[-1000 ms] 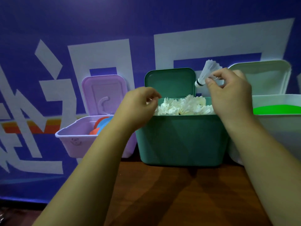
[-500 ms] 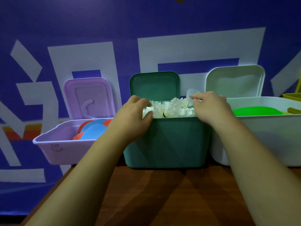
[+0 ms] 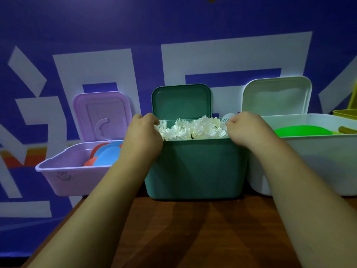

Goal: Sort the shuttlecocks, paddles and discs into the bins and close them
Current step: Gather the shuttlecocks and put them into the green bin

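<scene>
Shuttlecocks (image 3: 193,129) mostly feathers-up in green bin (image 3: 193,167); left hand (image 3: 144,133), right hand (image 3: 245,128) curled, grip unclear

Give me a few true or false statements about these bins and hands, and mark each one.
The purple bin, green bin and white bin stand in a row. True.
The bins are shut. False: the purple lid, green lid and white lid stand open.
Shuttlecocks lie in the green bin. True.
The white bin holds discs. False: the blue discs lie in the purple bin.
The left hand and right hand are at the green bin's top edge. True.
</scene>
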`<state>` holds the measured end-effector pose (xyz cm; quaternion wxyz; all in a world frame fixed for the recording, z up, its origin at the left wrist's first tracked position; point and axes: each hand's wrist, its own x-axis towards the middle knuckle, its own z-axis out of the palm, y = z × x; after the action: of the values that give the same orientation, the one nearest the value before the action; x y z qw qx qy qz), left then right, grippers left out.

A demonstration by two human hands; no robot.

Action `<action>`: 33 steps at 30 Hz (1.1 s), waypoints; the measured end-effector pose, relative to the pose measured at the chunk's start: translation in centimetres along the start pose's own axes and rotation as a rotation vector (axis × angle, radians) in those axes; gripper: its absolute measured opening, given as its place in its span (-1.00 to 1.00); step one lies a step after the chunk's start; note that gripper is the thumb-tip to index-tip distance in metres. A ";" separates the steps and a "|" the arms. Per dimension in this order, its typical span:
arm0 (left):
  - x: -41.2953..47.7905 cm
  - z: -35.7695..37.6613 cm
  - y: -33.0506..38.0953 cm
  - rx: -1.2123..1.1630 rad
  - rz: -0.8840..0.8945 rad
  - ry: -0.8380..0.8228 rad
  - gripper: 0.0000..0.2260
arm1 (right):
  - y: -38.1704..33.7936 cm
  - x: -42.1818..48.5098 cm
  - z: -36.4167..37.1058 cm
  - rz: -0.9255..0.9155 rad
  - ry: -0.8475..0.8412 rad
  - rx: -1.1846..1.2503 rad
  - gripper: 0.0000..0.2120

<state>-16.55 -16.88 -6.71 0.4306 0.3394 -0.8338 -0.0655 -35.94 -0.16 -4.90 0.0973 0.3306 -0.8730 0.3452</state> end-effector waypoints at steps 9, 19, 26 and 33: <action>-0.1 0.9 -0.4 -0.007 0.116 0.078 -0.72 | 0.2 0.2 0.3 -0.048 -0.071 -0.017 -0.71; -1.6 0.1 2.9 -0.038 0.365 -0.052 -0.73 | -0.7 0.2 -0.4 -0.115 0.233 0.120 -0.71; -1.3 2.9 6.7 0.180 0.348 -0.248 -0.54 | -0.2 -0.2 -1.1 -0.059 -0.030 -0.087 -0.62; 1.0 2.2 7.7 0.007 0.185 -0.084 -0.60 | 0.2 -0.5 -1.2 -0.105 -0.125 -0.026 -0.61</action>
<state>-22.54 -12.06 -4.28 0.3985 0.2595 -0.8789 -0.0369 -35.76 1.01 -4.39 0.0648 0.3956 -0.8631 0.3071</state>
